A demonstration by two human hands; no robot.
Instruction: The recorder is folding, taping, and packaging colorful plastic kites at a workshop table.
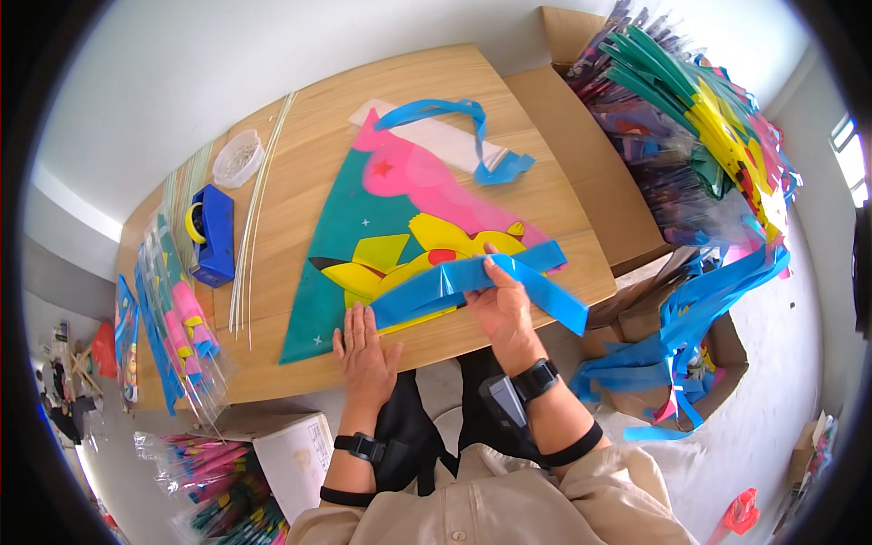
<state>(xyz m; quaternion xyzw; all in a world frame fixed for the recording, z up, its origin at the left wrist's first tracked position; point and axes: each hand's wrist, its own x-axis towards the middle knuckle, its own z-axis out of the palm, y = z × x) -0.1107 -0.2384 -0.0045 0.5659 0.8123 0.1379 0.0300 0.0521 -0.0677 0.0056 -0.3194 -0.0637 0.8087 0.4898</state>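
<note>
A triangular kite (341,213) in green and pink, printed with a yellow cartoon figure, lies flat on the wooden table in front of me. Across its near side runs a wide, shiny blue ribbon (422,286). My right hand (505,318) has thumb and fingers closed on this ribbon, its loose ends passing to the right. My left hand (366,357) rests palm down at the kite's near edge, fingers stretched out by the ribbon's left end. Another blue ribbon (427,110) curls from the kite's pink far tip over a pale, translucent sheet (468,154).
Left on the table (291,154) are a blue tape dispenser (215,241), a plastic bowl (237,160), thin rods (252,218) and bagged kites (186,318). A cardboard box (590,182) piled with bagged kites stands right. Blue ribbons (695,313) hang into a lower box. A white box (292,459) stands below left.
</note>
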